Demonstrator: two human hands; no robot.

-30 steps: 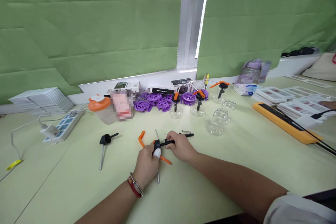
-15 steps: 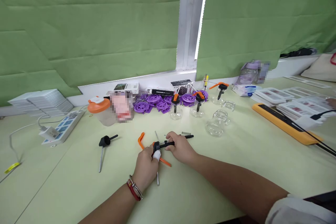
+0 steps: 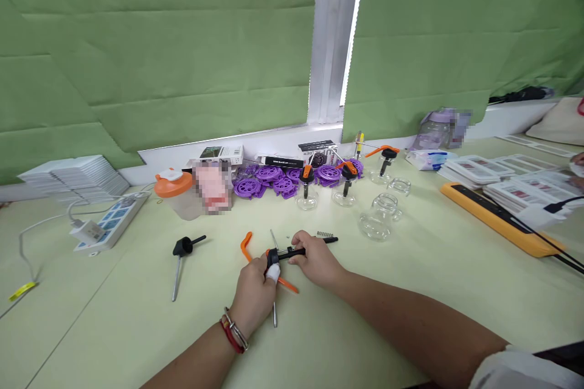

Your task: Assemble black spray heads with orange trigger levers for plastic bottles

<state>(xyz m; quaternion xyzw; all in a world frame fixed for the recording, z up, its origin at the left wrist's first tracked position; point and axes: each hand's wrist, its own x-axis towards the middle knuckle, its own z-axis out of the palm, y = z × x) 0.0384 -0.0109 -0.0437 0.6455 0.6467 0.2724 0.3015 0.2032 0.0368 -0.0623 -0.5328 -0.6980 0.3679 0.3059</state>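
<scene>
Low over the table, my left hand point(image 3: 254, 289) is closed on the round black collar point(image 3: 272, 256) of a part with a black stem. White material covers the left thumb tip. My right hand point(image 3: 317, 258) pinches the black stem point(image 3: 292, 253) to the right of the collar; its fingertips partly hide the stem. Around the left hand lie an orange curved handle point(image 3: 246, 245), a second orange piece point(image 3: 288, 285) and a metal rod point(image 3: 274, 313). A coil spring point(image 3: 325, 234) and a thin black piece point(image 3: 331, 239) lie just beyond the right hand.
A black cup-shaped part with a rod point(image 3: 183, 247) lies left. Glass jars point(image 3: 374, 226), black-and-orange tops on glass bases point(image 3: 349, 185) and purple discs point(image 3: 249, 187) stand behind. A yellow power strip point(image 3: 502, 219) is right, a white one point(image 3: 112, 222) left. Another person's hand point(image 3: 577, 170) shows far right.
Both hands keep the same hold, with hardly any movement. The whole view has shifted slightly. At the far right edge, the other person's hand has moved.
</scene>
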